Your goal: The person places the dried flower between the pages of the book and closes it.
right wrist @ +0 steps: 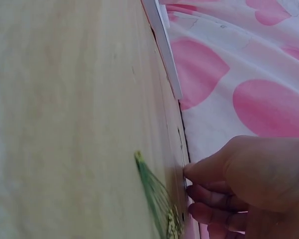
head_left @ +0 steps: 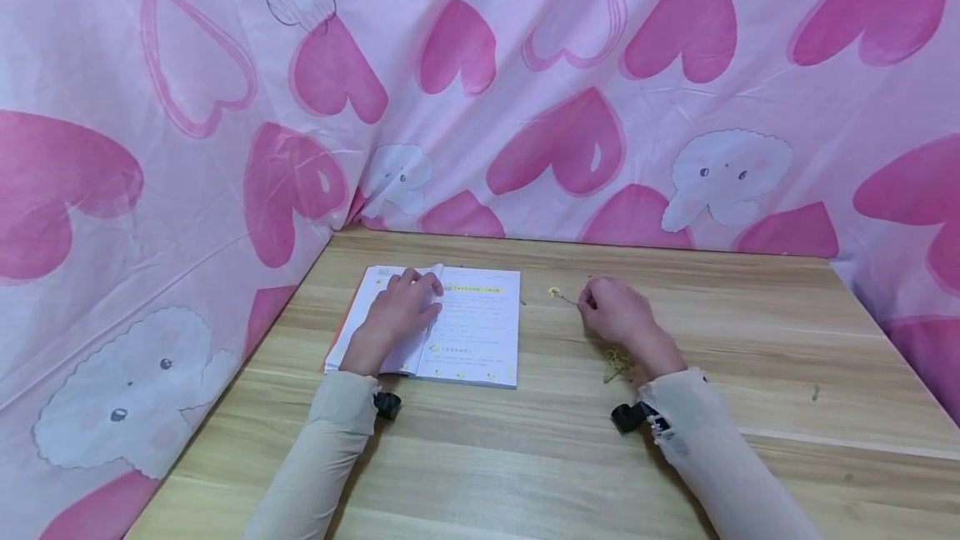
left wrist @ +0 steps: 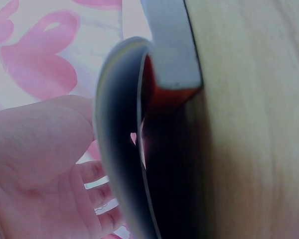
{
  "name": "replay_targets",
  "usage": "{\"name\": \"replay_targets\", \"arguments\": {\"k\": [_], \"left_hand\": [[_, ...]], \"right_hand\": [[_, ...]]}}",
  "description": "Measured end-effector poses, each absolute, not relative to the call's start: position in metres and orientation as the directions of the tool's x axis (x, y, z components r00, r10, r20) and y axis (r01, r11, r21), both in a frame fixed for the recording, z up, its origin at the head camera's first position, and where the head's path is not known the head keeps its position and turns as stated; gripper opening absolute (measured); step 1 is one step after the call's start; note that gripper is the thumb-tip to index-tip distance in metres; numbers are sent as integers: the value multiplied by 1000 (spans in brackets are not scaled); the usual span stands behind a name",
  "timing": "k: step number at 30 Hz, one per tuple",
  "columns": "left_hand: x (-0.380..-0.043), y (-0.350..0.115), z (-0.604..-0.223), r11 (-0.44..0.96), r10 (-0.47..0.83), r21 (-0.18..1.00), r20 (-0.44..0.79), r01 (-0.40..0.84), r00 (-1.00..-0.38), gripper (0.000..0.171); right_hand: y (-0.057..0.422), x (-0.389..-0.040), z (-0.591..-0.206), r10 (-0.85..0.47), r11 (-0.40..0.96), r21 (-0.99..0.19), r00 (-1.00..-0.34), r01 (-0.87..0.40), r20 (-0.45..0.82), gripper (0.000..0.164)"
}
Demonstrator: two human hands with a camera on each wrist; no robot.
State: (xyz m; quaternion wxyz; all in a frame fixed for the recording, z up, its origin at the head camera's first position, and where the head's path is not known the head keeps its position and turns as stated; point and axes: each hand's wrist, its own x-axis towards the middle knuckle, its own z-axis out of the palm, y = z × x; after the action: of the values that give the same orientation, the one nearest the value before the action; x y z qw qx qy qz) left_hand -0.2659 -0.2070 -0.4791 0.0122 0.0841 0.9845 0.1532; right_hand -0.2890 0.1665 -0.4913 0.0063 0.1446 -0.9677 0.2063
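Note:
An open book (head_left: 472, 332) with printed pages lies on the wooden table. My left hand (head_left: 397, 313) rests on its left page near the fold, fingers spread a little. In the left wrist view, the left hand (left wrist: 45, 169) is beside the bowed pages (left wrist: 117, 114), with the fingertips hidden behind them. To the right of the book, my right hand (head_left: 618, 311) pinches the thin stem of a small yellow flower (head_left: 554, 292), held over the table. Just below that hand lies a bunch of small dried flowers (head_left: 618, 363), its green stems (right wrist: 150, 189) visible in the right wrist view.
The wooden table (head_left: 495, 465) meets a pink heart-patterned cloth (head_left: 555, 140) at the back and on both sides. Tiny plant bits (head_left: 816, 392) lie on the right part of the table. A black wrist camera (head_left: 628, 417) sits on the right cuff.

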Motion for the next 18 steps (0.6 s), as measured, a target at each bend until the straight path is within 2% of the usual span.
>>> {"name": "replay_targets", "arguments": {"k": [9,18], "left_hand": [[-266,-207,-481,941,164,301,2,157,-987,26],[-265,-206,-480,936,167,314,3,159,-986,26]], "right_hand": [[164,-287,-494,-333,888,-312,-940,-339,75,12],[163,-286,-495,-343,867,-362,-937,-341,61,10]]}}
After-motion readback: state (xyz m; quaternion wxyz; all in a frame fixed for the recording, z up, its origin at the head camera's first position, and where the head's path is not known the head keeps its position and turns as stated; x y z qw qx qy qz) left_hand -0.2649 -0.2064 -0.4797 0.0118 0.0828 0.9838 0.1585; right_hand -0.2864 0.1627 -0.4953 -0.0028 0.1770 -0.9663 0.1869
